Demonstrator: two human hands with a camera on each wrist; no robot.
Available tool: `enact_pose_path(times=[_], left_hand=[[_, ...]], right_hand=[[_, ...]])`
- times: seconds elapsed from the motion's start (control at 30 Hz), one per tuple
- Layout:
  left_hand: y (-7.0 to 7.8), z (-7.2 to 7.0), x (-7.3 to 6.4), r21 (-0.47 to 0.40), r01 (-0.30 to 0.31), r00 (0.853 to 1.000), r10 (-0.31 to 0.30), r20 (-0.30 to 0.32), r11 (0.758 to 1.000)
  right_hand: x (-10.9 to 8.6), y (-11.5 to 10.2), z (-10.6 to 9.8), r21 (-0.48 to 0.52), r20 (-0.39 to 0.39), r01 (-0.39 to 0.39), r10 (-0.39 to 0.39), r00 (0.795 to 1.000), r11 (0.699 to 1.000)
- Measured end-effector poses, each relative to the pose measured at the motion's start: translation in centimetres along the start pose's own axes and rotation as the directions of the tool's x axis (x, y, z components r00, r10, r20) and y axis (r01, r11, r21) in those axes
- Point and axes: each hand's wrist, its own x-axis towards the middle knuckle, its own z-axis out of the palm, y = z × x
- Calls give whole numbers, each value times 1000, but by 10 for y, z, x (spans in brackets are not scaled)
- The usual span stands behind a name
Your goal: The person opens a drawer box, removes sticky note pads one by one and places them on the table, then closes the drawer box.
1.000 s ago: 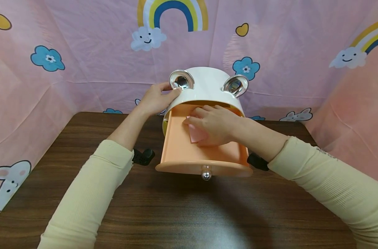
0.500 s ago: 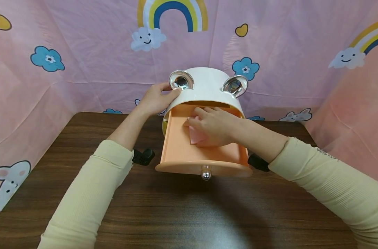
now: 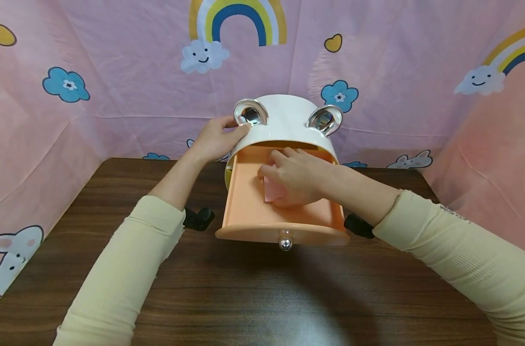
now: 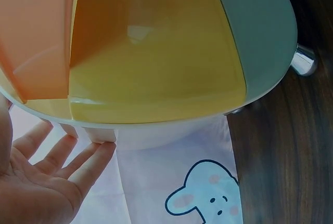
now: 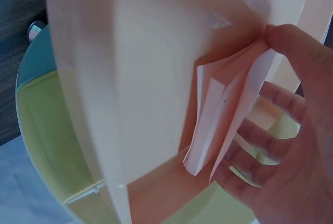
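A small storage box with a rounded white shell (image 3: 288, 113) and two silver ears stands at the back of the table. Its peach drawer (image 3: 249, 211) is pulled out toward me. Inside the drawer, my right hand (image 3: 299, 178) pinches a folded pink paper (image 5: 218, 104) between thumb and fingers. In the right wrist view the paper's layers fan apart at the lower end, and part of it is covered by the hand. My left hand (image 3: 216, 139) rests against the box's left side, thumb by the left ear (image 3: 250, 112). In the left wrist view its fingers (image 4: 93, 167) extend nearly straight, touching the shell.
A silver knob (image 3: 286, 242) sticks out from the drawer front. Dark wrist camera mounts (image 3: 199, 219) show by both cuffs. The brown wooden table (image 3: 201, 298) meets a pink patterned cloth (image 3: 137, 86) behind and at the sides.
My right hand has shifted slightly right and nearer with the pink paper, and its fingers cover more of the paper. My left hand, the box and the drawer stay put.
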Motion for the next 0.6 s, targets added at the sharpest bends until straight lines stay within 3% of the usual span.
enact_pose_path(times=[0.33,0.6], left_hand=[[1,-1,-1,-12,7,1000,-7,6,1000],[2,-1,-2,-31,12,1000,-11,14,999]], right_hand=[[-5,1,-5,4,-15,23,-23,1000,1000],[-13,2,-10,2,-75,70,-69,995,998]])
